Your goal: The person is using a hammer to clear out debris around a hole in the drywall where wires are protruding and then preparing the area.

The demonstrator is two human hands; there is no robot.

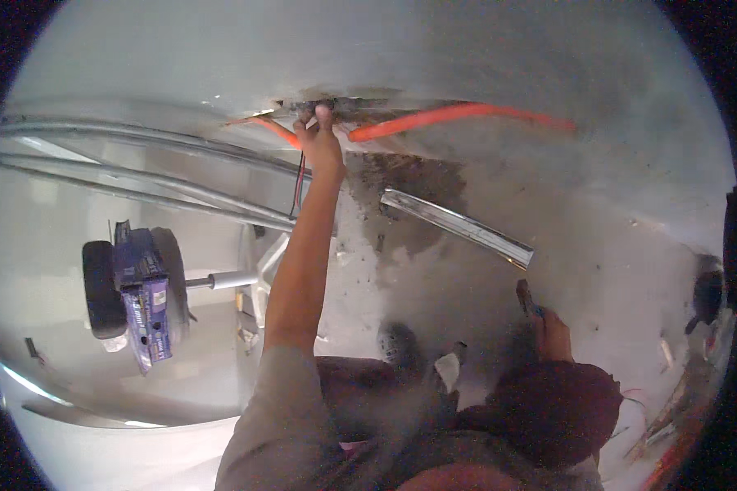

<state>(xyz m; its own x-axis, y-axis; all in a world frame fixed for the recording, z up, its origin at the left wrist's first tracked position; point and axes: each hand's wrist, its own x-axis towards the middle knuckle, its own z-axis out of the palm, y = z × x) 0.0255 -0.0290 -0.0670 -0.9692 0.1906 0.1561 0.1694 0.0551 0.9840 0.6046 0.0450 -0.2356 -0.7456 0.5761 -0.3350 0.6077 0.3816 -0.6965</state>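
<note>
My left hand (323, 146) reaches forward to a dark, rough gap (360, 104) low along the pale wall, its fingers curled together at the gap. What they pinch there, if anything, is hidden. An orange flexible conduit (458, 113) runs along the gap to the right of this hand, and a shorter orange piece (277, 129) shows to its left. Thin red and black wires (300, 184) hang beside my wrist. Lower right, my right hand (553, 335) is wrapped round a hand tool (524, 296) with a dull metal head; its exact kind is unclear.
A shiny metal channel (458, 227) lies slantwise on the stained floor (581, 213). At left are long grey metal tubes (155, 184) and purple packages (143, 286) between dark rounded shapes. My shoe (397, 342) shows below, and debris (663, 417) lies at lower right.
</note>
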